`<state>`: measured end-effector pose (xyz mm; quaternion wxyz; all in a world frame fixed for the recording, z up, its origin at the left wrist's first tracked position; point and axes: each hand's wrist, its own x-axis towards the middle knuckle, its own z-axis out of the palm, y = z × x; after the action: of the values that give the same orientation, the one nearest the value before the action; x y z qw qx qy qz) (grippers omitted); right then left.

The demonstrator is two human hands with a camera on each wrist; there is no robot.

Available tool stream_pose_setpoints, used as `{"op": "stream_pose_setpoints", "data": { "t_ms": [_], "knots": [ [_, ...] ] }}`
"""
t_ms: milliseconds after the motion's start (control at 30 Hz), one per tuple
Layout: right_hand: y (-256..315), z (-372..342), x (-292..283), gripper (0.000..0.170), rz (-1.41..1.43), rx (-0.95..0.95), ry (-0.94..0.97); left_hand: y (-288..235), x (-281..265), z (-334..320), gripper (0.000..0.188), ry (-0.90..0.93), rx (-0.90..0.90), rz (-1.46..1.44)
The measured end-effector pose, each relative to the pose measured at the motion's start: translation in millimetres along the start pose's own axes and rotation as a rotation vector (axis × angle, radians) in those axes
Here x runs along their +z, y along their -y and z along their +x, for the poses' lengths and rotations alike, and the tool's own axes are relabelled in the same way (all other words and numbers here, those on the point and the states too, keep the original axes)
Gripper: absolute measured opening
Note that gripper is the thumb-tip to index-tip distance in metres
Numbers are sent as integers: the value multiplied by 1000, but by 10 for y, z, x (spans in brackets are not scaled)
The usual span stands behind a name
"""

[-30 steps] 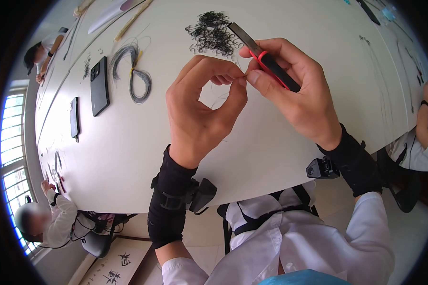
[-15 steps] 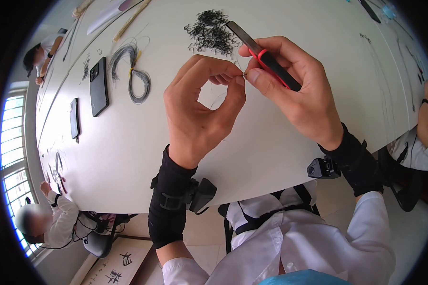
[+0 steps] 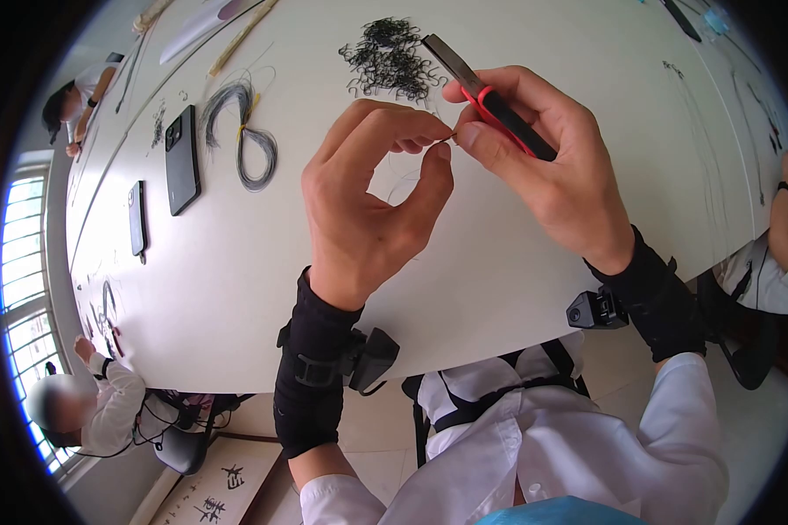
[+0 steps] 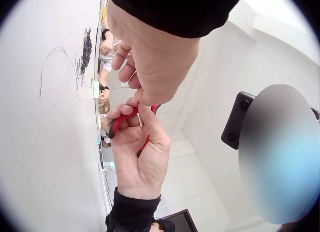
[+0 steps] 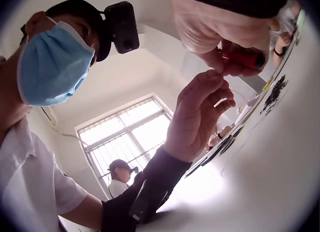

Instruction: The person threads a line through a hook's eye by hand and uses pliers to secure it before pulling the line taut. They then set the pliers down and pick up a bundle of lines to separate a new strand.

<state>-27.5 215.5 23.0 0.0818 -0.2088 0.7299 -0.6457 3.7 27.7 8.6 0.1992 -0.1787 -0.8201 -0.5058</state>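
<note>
Currently, a small slender piece (image 3: 447,138) is found pinched between the fingertips of the left hand (image 3: 359,197) and those of the right hand (image 3: 559,175), above the surface (image 3: 517,271). Red-and-black pliers (image 3: 514,125) are also grasped by the right hand's fingers, with the metal end pointed up and to the left in the head view. Compared with half a second earlier, the pliers have been shifted slightly to the right, and the slender piece is now seen at a slant as a thin dark line; both hands have otherwise been kept in nearly the same place. What the slender piece is made of cannot be told.

On the white surface, a heap of black curved pieces (image 3: 390,61) is noted just beyond the hands. A grey coil (image 3: 273,159), tied in yellow, is placed to the left, near a larger phone (image 3: 182,166); a smaller phone (image 3: 137,219) is set farther left. Other seats along the surface are occupied: one person (image 3: 118,394) is observed at lower left, beside a barred window (image 3: 24,271). Below, a sheet with dark brushed characters (image 3: 219,486) is noted.
</note>
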Motion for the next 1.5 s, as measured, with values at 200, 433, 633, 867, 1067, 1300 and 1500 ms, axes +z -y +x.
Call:
{"op": "stream_pose_setpoints", "data": {
  "t_ms": [200, 433, 633, 867, 1067, 1300, 1500],
  "knots": [
    [-10, -7, -4, 31, 21, -8, -17, -5, 13, -6, 16, -6, 1, -17],
    [-21, -12, -23, 30, 20, 0, 30, 15, 28, -16, 13, -16, -7, 4],
    [-24, -13, -32, 32, -2, -9, 19, 33, 60, 12, 13, -86, 26, -8],
    [-1, -24, 15, 27, -35, -61, -54, 52, 71, -11, 11, -135, -68, -14],
    [12, -53, 66, 29, 26, 31, 10, 82, 68, -7, 8, -365, -181, -10],
    [-78, -98, 188, 34, -55, 50, 7, 84, 70, -13, 9, -441, -173, -14],
    [-91, -95, 215, 35, -63, 29, -9, 87, 78, -19, 10, -441, -183, -18]
  ]
}}
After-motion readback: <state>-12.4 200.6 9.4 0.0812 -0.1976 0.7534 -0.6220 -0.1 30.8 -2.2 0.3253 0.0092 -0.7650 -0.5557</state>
